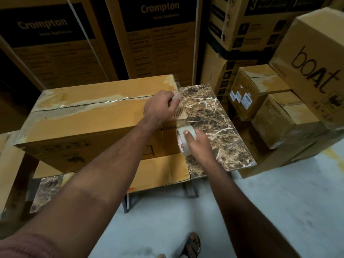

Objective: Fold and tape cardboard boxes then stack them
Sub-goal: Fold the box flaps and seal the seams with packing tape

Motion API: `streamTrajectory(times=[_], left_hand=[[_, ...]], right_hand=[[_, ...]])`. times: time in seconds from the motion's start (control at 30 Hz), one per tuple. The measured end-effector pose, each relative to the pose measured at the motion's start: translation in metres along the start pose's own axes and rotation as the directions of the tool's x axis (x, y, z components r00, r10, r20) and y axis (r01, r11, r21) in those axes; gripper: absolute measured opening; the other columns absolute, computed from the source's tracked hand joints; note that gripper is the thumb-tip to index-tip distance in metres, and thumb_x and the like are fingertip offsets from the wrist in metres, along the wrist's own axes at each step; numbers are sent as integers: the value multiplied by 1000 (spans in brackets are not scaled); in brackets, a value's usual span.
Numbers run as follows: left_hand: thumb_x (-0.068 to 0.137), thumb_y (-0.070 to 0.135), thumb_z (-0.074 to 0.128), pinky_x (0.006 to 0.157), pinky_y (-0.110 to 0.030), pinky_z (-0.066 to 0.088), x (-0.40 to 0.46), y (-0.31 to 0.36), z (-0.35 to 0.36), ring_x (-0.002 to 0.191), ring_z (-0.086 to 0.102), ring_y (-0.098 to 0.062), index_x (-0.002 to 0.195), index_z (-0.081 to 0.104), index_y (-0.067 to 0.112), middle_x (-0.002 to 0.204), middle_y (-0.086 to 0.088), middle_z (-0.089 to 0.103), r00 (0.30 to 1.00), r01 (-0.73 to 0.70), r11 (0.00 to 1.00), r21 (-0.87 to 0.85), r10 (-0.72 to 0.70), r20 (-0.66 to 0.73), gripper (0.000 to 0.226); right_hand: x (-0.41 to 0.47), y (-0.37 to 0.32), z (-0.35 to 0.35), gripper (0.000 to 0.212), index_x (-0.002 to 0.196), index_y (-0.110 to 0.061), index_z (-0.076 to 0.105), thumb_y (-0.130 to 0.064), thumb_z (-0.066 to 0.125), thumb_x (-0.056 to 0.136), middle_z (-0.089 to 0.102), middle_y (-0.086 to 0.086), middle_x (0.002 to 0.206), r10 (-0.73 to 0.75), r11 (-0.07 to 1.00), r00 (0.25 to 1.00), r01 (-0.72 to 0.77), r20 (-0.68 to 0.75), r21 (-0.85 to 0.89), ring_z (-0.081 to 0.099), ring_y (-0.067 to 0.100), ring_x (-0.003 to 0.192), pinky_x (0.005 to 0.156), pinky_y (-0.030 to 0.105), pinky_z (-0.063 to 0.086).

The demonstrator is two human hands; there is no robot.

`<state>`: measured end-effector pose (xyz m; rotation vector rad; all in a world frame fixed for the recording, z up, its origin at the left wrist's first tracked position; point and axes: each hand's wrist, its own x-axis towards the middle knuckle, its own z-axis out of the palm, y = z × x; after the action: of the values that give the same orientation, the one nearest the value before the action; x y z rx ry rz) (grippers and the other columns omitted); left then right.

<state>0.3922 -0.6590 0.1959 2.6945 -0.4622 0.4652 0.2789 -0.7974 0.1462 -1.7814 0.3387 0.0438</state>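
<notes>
Cardboard box sits centre-left of the frame on a marble-patterned tabletop, top flaps closed. The seam between them runs left to right, with old torn tape and peeled paper along it. A lower flap hangs open toward the viewer.

Left hand is at the box's right end, mid-frame, fingers pinched together on what looks like the free end of clear tape, held at the top right corner by the seam. The tape is see-through and hard to trace, so I cannot tell whether it has stuck yet.

Right hand is just below, beside the box's right end face, fingers curled around a roll of tape, thumb laid on its outer face.

Step in hand, as I judge it: starting the tape strip on the top seam. Folding looks finished for this side.

Next move probably calls for pressing the tape end down at the right edge, then drawing the roll leftward along the seam while keeping the strip taut and centred. The ragged old tape may grip poorly.

Finished boxes are stacked at the right of the frame, and tall printed cartons stand behind.
</notes>
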Motion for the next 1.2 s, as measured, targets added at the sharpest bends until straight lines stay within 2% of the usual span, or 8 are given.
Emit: streamTrajectory(times=[0.1,0.2,0.33,0.5,0.63,0.83,1.0,1.2], left_hand=[[90,68,52,63,-29,42,-25,0,1,91,58,-21,115,61,20,104,-3,60,980,-97,987,130,72,183,54],[87,66,60,78,-36,50,-36,1,0,110,58,-26,136,47,25,127,-7,55,973,-105,953,286,38,230,64],[86,66,61,86,-41,51,-33,14,-4,112,57,-28,138,41,22,131,-11,51,971,-90,947,307,15,238,71],[87,65,60,94,-45,51,-34,14,-6,120,54,-30,147,33,22,138,-12,46,954,-52,954,296,-41,298,79],[92,63,54,93,-43,50,-38,20,-3,119,54,-29,151,32,22,139,-13,45,956,-94,936,340,-10,293,74],[91,61,56,89,-43,50,-39,20,-5,118,54,-29,147,37,20,136,-12,47,969,-94,916,390,-6,248,72],[91,54,61,89,-42,50,-42,21,3,118,54,-27,142,40,11,135,-10,48,970,-184,855,485,78,231,69],[87,55,66,89,-41,50,-38,23,10,117,54,-27,136,44,17,132,-9,52,977,-75,918,389,-10,211,66]], right_hand=[[2,2,3,14,97,-20,61,-33,57,102,70,7,94,-6,999,1000,6,-4,-34,70,23,78,68,38,61],[-3,4,5,21,109,-10,61,-30,55,104,63,-1,85,-17,997,1000,15,-23,-78,61,7,65,47,16,44],[-5,2,1,22,113,-13,60,-31,54,104,58,-6,85,-41,991,997,33,-62,-127,59,7,70,53,22,43],[-5,5,4,27,113,-10,63,-33,55,103,66,4,96,-43,984,994,24,-104,-177,61,9,70,52,21,42],[-5,13,10,36,114,-7,65,-39,56,102,68,8,101,20,971,989,-54,-147,-232,63,22,81,56,23,42],[2,10,24,40,115,-7,62,-43,54,101,67,9,101,16,951,984,-70,-178,-301,60,24,83,70,31,48],[12,4,28,39,115,-5,60,-41,52,103,64,10,102,48,921,987,-104,-156,-376,57,24,83,64,29,41],[14,5,23,40,114,-7,59,-45,50,103,58,4,93,54,900,989,-108,-137,-422,56,20,77,51,25,33]])
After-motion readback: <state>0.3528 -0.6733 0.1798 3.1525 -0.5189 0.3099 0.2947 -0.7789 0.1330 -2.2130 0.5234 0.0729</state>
